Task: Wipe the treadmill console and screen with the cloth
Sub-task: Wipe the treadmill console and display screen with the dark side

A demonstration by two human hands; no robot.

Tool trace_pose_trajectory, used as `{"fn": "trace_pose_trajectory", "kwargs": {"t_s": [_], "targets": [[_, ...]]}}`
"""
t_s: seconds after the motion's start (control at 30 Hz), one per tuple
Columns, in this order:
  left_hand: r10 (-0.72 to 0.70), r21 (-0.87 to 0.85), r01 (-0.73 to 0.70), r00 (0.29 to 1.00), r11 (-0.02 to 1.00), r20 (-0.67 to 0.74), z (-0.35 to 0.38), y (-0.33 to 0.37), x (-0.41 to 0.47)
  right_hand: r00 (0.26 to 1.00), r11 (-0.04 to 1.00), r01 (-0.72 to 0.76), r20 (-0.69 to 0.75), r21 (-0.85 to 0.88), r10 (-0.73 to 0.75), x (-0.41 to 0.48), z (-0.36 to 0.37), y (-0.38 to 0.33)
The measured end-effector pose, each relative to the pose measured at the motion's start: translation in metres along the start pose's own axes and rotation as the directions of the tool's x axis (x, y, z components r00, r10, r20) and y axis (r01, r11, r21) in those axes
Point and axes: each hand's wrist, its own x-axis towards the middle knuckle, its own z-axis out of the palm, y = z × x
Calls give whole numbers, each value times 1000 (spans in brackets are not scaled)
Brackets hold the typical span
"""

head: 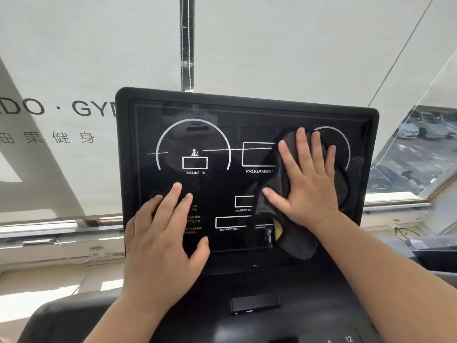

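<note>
The treadmill screen [222,134] is a glossy black panel with white dials and boxes, standing upright in front of me. My right hand [306,184] lies flat with fingers spread on a dark cloth [294,243], pressing it against the screen's right half. The cloth hangs down below the palm and covers part of the right dial. My left hand [165,233] rests open and flat on the lower left of the screen, holding nothing. The console deck [296,318] below is dark, with a small black block [254,303] on it.
White roller blinds [99,58] with grey lettering hang behind the screen, with a bead chain [186,45] at the centre. A window [415,154] at the right shows parked cars. A pale window sill [61,243] runs behind the console at the left.
</note>
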Motion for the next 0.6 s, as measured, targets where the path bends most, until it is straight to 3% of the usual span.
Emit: {"fn": "trace_pose_trajectory", "kwargs": {"t_s": [0.1, 0.2, 0.33, 0.6], "targets": [[25, -26, -25, 999, 999, -24, -6, -2, 1, 983, 982, -183, 23, 37, 182, 44, -13, -31], [22, -80, -33, 991, 996, -135, -13, -6, 2, 971, 971, -237, 27, 44, 236, 69, -18, -70], [-65, -76, 45, 957, 996, -284, -19, -18, 3, 998, 997, -64, 16, 30, 64, 65, -13, -105], [-132, -102, 115, 975, 988, -176, -10, -26, 2, 958, 958, 288, 6, 12, -288, -12, 13, -107]]}}
